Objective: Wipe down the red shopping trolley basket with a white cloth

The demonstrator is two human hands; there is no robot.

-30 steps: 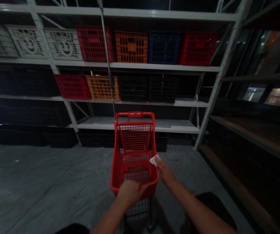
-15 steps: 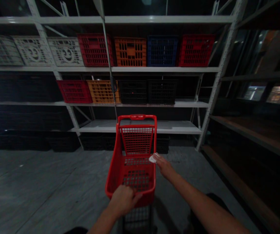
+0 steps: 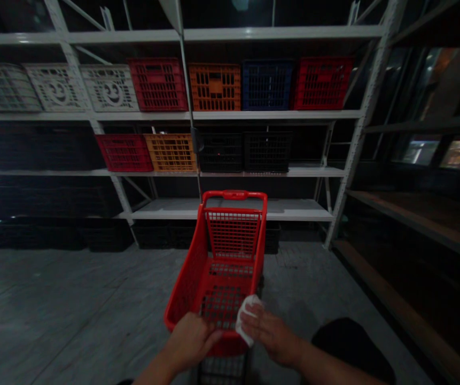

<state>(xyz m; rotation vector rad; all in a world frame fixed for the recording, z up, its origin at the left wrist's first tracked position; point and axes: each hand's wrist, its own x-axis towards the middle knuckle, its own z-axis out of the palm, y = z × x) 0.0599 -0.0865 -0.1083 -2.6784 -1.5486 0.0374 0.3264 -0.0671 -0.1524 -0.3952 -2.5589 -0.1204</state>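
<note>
A red plastic shopping cart (image 3: pixel 187 283) stands before me, its handle bar at the far end and its basket's near rim close to me. My left hand (image 3: pixel 192 339) is closed over that near rim, toward its left side. In my right hand (image 3: pixel 272 334) is a white cloth (image 3: pixel 249 315), pressed against the near right corner of the basket. Part of the cloth is covered by the fingers. Nothing lies in the basket where its slotted floor shows.
Behind the cart rises a white metal shelving rack (image 3: pixel 273 114) with red, orange, blue, white and black crates, such as an orange crate (image 3: pixel 214 86). A thin pole (image 3: pixel 187 80) rises from the cart's left side. Brown shelves (image 3: pixel 414 224) line the right.
My right hand has brought the cloth along the cart's right side toward me, to the near corner. The cart has turned slightly, its handle end shifting right. My left hand stays on the rim.
</note>
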